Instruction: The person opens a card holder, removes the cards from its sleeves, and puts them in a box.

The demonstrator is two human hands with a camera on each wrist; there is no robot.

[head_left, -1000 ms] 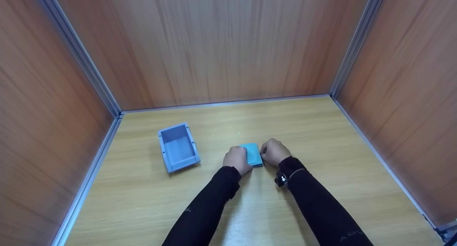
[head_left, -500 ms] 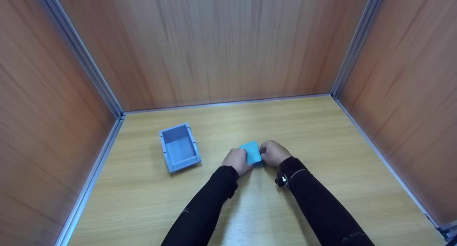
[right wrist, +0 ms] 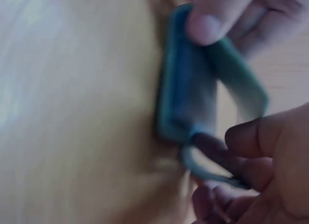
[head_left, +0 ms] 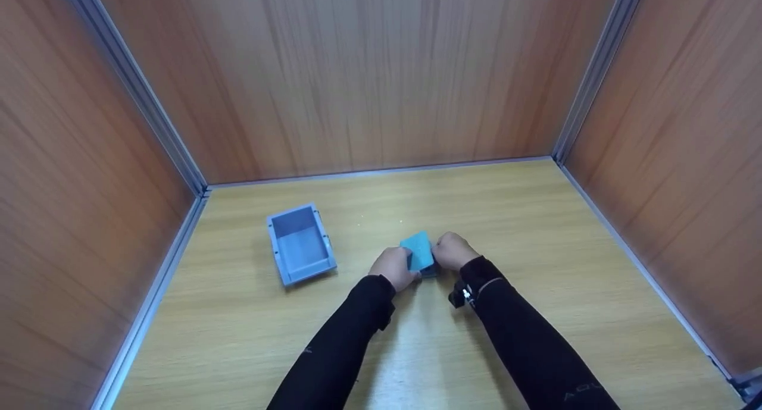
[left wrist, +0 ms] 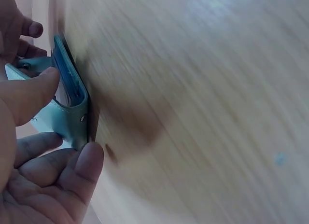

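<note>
Teal hinged case (head_left: 417, 252) | mid-table, right of grey bin (head_left: 299, 245) | left hand (head_left: 393, 267) and right hand (head_left: 454, 250) pinch its edges | likely light, rigid, slick; grip the rims.

A small teal, rounded-cornered case of soft-looking material (right wrist: 186, 98) was seen blurred against a pale wooden tabletop (right wrist: 72, 113), with a flap of the same teal colour (right wrist: 241, 84) spread away from its body. Its upper end was pinched by a fingertip (right wrist: 207, 26) entering from the top of the picture. At the lower right, the curled fingers of the right hand (right wrist: 256, 156) were hooked onto the case's lower edge.
</note>
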